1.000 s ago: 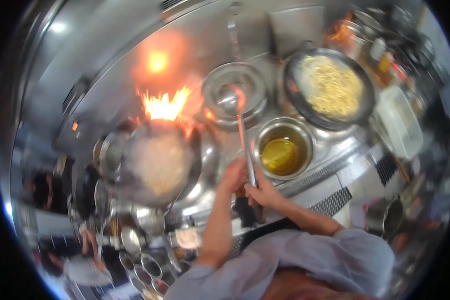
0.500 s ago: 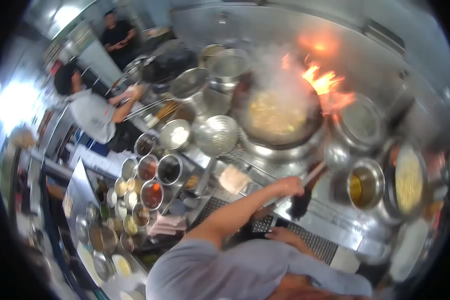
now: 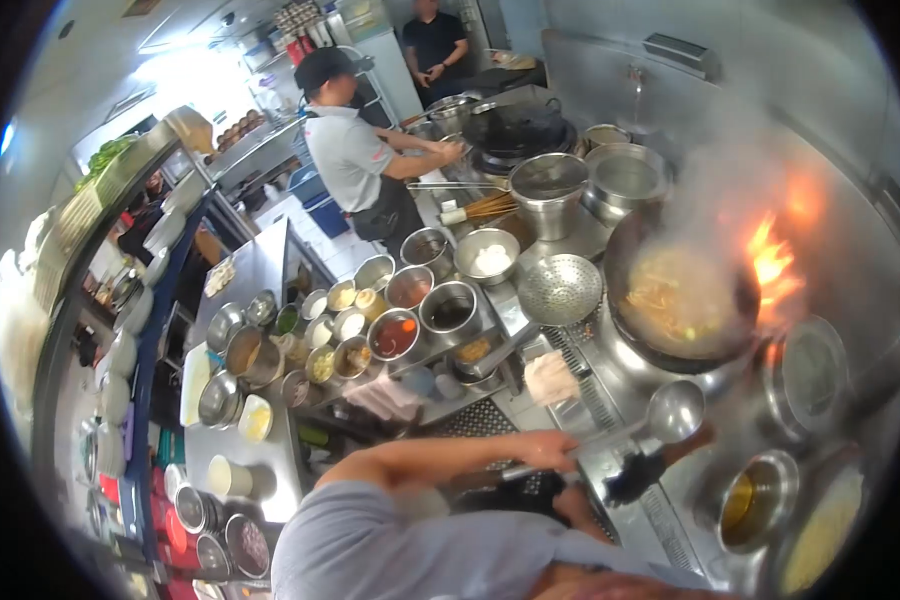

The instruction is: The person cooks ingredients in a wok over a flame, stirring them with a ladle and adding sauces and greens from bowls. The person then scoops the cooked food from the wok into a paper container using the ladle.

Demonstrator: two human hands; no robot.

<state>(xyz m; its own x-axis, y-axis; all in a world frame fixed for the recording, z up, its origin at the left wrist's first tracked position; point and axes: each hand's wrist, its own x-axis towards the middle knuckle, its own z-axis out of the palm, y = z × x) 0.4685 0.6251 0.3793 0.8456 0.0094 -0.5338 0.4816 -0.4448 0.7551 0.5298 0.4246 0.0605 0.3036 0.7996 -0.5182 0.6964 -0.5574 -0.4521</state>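
My left hand (image 3: pixel 550 450) is closed around the handle of a metal ladle (image 3: pixel 676 410). Its round bowl hangs over the steel counter, just in front of a wok (image 3: pixel 660 355). Inside the wok, pale food (image 3: pixel 675 295) steams, and flames (image 3: pixel 773 262) rise at its far right edge. My right hand (image 3: pixel 576 506) is low, below the ladle handle; its fingers are mostly hidden. A black bunched cloth-like thing (image 3: pixel 635 479) lies near the ladle. Also close by is a folded pale cloth (image 3: pixel 550 378).
A perforated strainer (image 3: pixel 560 290) rests left of the wok. Several containers of sauces and ingredients (image 3: pixel 393 334) crowd the left counter. A pot of yellow liquid (image 3: pixel 760 500) stands lower right. A co-worker in a grey shirt (image 3: pixel 348 150) and a person in black (image 3: pixel 435 50) stand farther back.
The view has swung left, so the wok and counter now appear farther right and lower. My left hand still holds the ladle. Flames and steam continue at the wok.
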